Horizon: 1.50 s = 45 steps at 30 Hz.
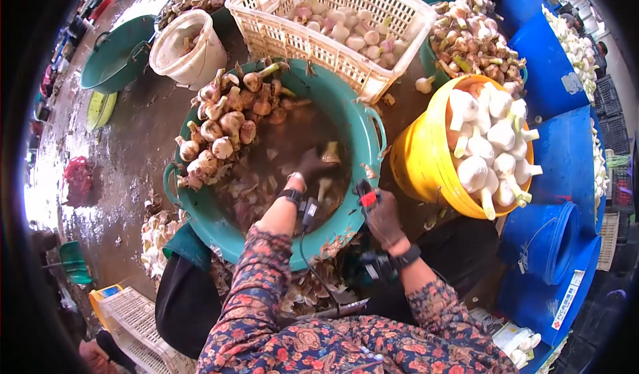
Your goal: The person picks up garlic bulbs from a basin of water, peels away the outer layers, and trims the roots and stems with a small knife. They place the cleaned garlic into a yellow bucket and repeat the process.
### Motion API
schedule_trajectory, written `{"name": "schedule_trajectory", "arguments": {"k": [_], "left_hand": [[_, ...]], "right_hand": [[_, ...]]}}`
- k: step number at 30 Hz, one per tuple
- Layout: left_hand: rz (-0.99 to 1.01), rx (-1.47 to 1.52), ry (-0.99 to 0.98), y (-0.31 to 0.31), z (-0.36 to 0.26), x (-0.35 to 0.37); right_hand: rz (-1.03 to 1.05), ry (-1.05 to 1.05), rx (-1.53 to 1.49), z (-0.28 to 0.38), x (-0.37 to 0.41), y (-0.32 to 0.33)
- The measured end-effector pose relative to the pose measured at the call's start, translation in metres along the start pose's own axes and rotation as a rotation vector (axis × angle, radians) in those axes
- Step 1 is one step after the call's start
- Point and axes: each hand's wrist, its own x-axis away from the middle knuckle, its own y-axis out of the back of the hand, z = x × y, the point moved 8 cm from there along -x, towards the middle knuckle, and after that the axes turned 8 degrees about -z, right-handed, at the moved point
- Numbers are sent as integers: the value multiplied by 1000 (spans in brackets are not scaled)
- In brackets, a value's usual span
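Note:
My left hand (pixel 314 165), in a dark glove, reaches down into a large green tub (pixel 365 144). Its fingers are smeared against the brown bottom, right beside a pale garlic stalk (pixel 331 151); I cannot tell if they grip it. Another garlic stalk (pixel 324 189) lies just below that hand. Unpeeled garlic bulbs (pixel 223 124) with short stems are heaped at the tub's upper left, and loose skins litter its floor. My right hand (pixel 384 221), also gloved, is closed around a black-and-red handled tool (pixel 365 196) at the tub's right rim.
A yellow bucket (pixel 416 154) of cleaned white garlic stands at the right. Beyond the tub sits a white crate (pixel 319 47) of garlic, with a white bucket (pixel 193 54) to its left. Blue bins (pixel 556 154) line the right side. Garlic skins (pixel 160 241) lie on the wet floor.

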Motion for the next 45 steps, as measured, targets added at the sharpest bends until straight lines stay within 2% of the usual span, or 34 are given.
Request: {"name": "schedule_trajectory", "arguments": {"k": [1,3,4,6,7,10,12,18,20,22,24,25,26,27,28,30,31,32,34,35,36,37,38,39,40,41,42,43,45], "left_hand": [[36,169,-3,-1,0,16],[39,115,8,9,-29,67],[38,72,-5,16,-49,90],[-5,-179,-341,24,-90,130],[-46,-337,-372,29,-106,146],[-82,-466,-294,39,-126,178],[-114,-458,-380,42,-133,193],[-152,-635,-437,41,-162,229],[-191,-641,-475,36,-165,239],[-203,-733,-436,34,-165,246],[-214,-741,-445,36,-164,251],[-167,-577,-409,40,-158,251],[-120,-415,-374,43,-153,251],[-71,-84,-253,45,-142,253],[-70,-87,-255,42,-145,258],[-211,-69,-210,41,-149,266],[-221,-35,-168,35,-144,268],[-222,-35,-171,30,-141,271],[-86,239,-79,10,-130,276],[-134,91,-232,15,-140,279],[-134,93,-227,18,-138,281],[-184,-2,-239,27,-148,284],[-234,-100,-248,36,-153,286],[-227,-248,-368,36,-158,288],[-227,-247,-362,38,-154,289],[-134,-335,-395,31,-152,289],[-40,-422,-428,23,-151,290],[-59,-375,-404,22,-151,292],[-73,-457,-405,19,-151,296]], "right_hand": [[9,-15,-10,-6,-3,-7],[-64,-3,183,-10,-6,-12],[-50,-14,173,-8,-5,-14],[19,-8,247,2,5,-20],[57,7,275,14,11,-19],[102,104,186,27,27,-22],[136,128,152,37,38,-19],[224,-96,-84,35,70,-16],[105,92,137,46,77,-6],[92,124,143,39,83,-8],[164,141,31,22,83,-16],[163,143,30,18,83,-12],[295,-83,-349,5,85,-19],[422,-312,-729,-3,91,-29],[421,-311,-732,-1,92,-28],[387,-438,-687,-9,97,-27],[394,-483,-799,16,104,-19],[394,-480,-799,13,104,-24],[723,-766,-1340,25,126,-50],[716,-785,-1279,29,129,-43],[716,-790,-1277,23,128,-42],[640,37,-754,49,111,-17],[477,797,-164,80,126,-4],[415,878,-305,87,130,11],[419,873,-307,76,128,2],[668,70,-644,21,106,-38],[837,-782,-910,-24,127,-69],[834,-572,-837,23,132,-46],[782,-553,-788,16,128,-46]]}}
